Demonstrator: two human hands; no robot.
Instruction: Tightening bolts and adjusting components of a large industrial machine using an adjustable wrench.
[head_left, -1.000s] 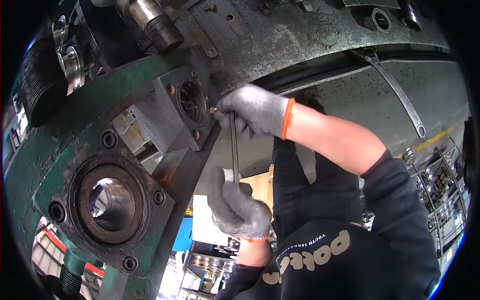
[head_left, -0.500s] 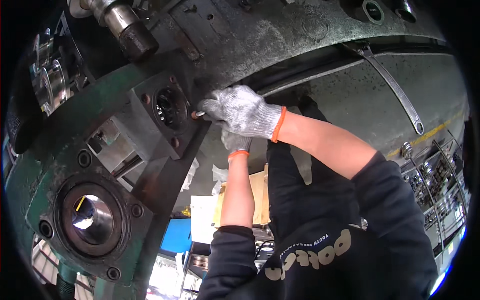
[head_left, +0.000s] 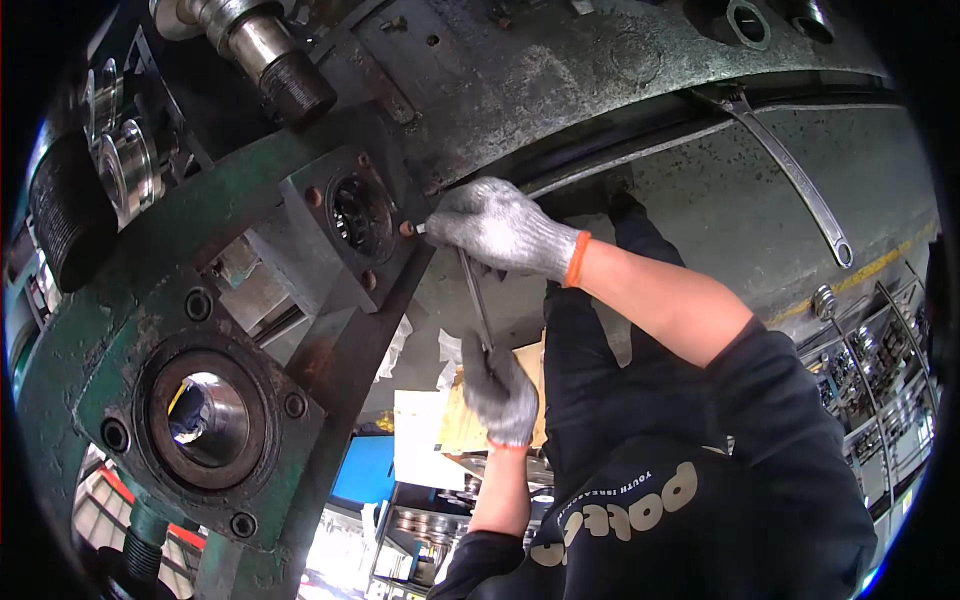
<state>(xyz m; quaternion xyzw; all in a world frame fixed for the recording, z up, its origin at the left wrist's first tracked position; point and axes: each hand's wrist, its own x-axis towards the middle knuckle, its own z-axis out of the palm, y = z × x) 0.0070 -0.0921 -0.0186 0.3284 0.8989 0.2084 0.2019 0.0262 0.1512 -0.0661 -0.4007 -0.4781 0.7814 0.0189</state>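
My right hand [head_left: 500, 228], in a grey knit glove with an orange cuff, is closed around the bent end of a hex key [head_left: 476, 298]. The key's short tip meets a rusty bolt [head_left: 406, 229] at the near right corner of a dark square flange block [head_left: 392, 270]. Lower down, my left hand [head_left: 500, 393], gloved alike, is closed on the far end of the key's long arm. A round opening [head_left: 352, 215] with metal parts inside sits in the block's middle, and other corner bolts surround it. My right fingers hide the key's bend.
A green machine casting [head_left: 240, 500] with a bored flange fills the left side. Threaded shafts [head_left: 300, 88] stick out at upper left. A large adjustable wrench [head_left: 795, 175] hangs from the machine's curved edge at right. Cardboard [head_left: 452, 420] and a blue box [head_left: 364, 470] are below.
My left hand has moved down and away from my right hand, exposing the key's long arm between them. My right hand stays by the bolt. The view has shifted slightly.
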